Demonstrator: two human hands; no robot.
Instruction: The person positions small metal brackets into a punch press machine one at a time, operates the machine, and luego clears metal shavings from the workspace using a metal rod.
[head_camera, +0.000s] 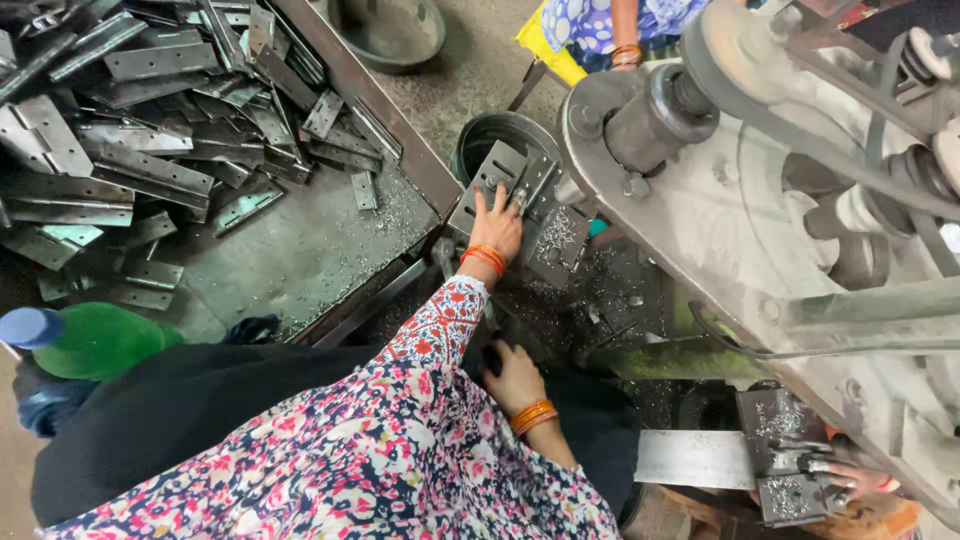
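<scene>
Nearest the camera: floral sleeve and dark lap. At about 6 o'clock the right hand (515, 378), orange bangles at the wrist, lies low against a dark machine part; its fingers are tucked out of sight, so cannot tell whether its grip is spread or closed.

At 9 o'clock, a green plastic bottle (95, 340) with a blue cap lies on its side by the table's near edge.

Further out, near centre, the left hand (496, 222) reaches forward, fingers spread flat and pressing down on a grey metal hinge plate (492, 178). That plate sits on the machine bed (560, 240), just in front of a dark round bin (500, 135), with metal shavings scattered around it.

At 10 to 11 o'clock, the table (300, 250) carries a loose heap of metal hinge plates (140, 110).

At 2 to 3 o'clock, the press's large flywheel (760, 200) and belt fill the view.

At 5 o'clock, another person's hand (850, 478) rests beside a second die block (785, 455).

At 12 o'clock, farthest off, another person in blue patterned cloth (600, 20).
</scene>
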